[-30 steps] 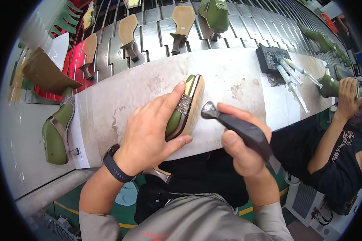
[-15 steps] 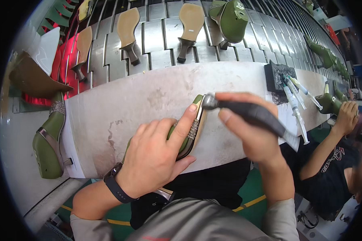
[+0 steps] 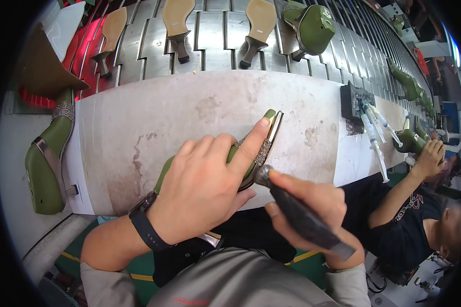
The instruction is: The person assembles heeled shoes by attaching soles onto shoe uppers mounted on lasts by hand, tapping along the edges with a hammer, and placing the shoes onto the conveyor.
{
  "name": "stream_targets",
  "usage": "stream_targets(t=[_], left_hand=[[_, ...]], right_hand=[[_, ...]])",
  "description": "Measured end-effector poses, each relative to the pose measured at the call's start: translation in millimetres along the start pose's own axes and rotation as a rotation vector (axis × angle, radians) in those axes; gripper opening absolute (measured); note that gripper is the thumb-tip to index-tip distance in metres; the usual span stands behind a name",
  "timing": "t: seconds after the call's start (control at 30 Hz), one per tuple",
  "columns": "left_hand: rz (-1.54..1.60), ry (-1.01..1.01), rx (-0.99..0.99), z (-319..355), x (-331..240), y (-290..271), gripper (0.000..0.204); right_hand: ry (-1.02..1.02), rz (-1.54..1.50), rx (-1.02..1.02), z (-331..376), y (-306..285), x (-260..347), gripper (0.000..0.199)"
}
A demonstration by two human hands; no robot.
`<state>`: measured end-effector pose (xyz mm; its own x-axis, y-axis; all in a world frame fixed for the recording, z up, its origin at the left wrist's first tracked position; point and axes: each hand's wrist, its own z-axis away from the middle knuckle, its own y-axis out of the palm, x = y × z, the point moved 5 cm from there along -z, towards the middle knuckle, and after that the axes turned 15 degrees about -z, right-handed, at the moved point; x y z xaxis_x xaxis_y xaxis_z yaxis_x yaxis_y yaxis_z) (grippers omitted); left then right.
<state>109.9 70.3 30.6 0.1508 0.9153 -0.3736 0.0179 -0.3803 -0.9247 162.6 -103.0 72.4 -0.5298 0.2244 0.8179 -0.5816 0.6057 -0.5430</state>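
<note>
Seen from the head camera, a person's left hand (image 3: 202,192) lies curled over a green heeled shoe (image 3: 265,134) held against the near part of a stained white surface (image 3: 179,110), the forefinger stretched along the shoe toward its toe and the thumb tucked under its side. The right hand (image 3: 312,210) is closed tight round the dark handle of a small hammer (image 3: 292,210), whose round metal head touches the shoe's edge just beside a glittering strap. The shoe looks light and stiff in the sole, but the strap and smooth green upper appear easy to mark, so a hold across the body of the shoe, clear of the trim, seems soundest. A second green shoe (image 3: 46,163) lies at the left end of the surface; syringes (image 3: 374,135) rest near a dark block to the right. Beyond, tan soles with heels (image 3: 176,23) sit on a slatted metal conveyor (image 3: 215,36). At right, another worker's hand (image 3: 429,157) holds a further green shoe.
</note>
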Motion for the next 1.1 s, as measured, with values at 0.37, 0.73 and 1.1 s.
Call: stream_targets(t=[0.37, 0.73, 1.1], left_hand=[[0.339, 0.035, -0.099, 26, 40, 5, 0.09], [0.275, 0.024, -0.182, 34, 48, 8, 0.053], [0.354, -0.004, -0.1, 26, 50, 6, 0.058]], right_hand=[[-0.09, -0.026, -0.199, 29, 28, 16, 0.049], [-0.055, -0.21, -0.015, 30, 77, 8, 0.05], [0.294, -0.598, 0.02, 28, 78, 6, 0.044]])
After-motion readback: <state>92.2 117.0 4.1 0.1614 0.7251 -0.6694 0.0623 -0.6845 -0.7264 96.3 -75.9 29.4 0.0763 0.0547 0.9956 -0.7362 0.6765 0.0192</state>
